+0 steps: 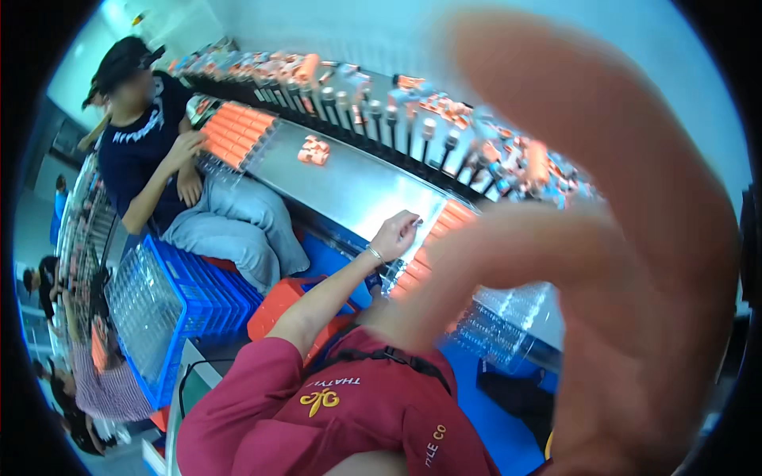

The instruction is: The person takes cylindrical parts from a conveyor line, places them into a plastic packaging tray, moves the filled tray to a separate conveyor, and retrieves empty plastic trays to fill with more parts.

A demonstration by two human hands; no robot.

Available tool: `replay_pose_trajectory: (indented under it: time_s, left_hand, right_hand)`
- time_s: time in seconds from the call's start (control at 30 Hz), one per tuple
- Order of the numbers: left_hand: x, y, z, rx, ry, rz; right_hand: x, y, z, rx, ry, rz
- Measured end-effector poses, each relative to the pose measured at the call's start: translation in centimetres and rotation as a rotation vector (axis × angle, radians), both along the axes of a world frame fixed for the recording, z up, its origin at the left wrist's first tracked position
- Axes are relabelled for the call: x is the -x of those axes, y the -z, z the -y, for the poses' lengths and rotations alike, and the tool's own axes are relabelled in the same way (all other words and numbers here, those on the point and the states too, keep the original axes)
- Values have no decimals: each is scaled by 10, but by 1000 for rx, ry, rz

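Observation:
My left hand (394, 236) is closed beside the left edge of a tray of orange cylinders (452, 218) on the metal bench. Its fingertips are pinched together, and what they hold is too small to make out. Very near the camera, my right hand (627, 230) is raised, large and blurred. A wide gap parts its fingers, and nothing shows between them. It hides much of the tray and the right side of the bench. Below the tray lies clear ridged plastic packaging (496, 337).
A seated co-worker (143, 119) at the left touches another tray of orange cylinders (238, 133). Small orange pieces (313, 150) lie on the metal bench (357, 190). Upright posts (391, 119) line its back. Stacked blue crates (186, 301) and a red bin (278, 305) stand left of me.

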State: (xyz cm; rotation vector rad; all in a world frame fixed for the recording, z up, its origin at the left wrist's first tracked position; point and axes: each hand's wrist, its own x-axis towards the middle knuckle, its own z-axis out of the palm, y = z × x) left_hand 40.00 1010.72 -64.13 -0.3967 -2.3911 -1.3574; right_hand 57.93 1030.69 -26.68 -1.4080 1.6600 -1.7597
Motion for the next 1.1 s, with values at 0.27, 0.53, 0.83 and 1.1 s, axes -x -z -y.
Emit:
replay_pose_trajectory:
  time_s: [0.27, 0.53, 0.83, 1.1]
  left_hand:
    - [4, -10, -7, 61, 27, -88]
    - [-10, -14, -19, 45, 38, -63]
    - [-25, -7, -39, 59, 66, -123]
    - [-18, 10, -84, 95, 51, -99]
  right_hand:
    - [7, -13, 14, -105, 75, 92]
    - [67, 138, -101, -446, 618, -299]
    - [111, 205, -439, -268, 1834, -6]
    - [149, 260, -585, -614, 1879, 45]
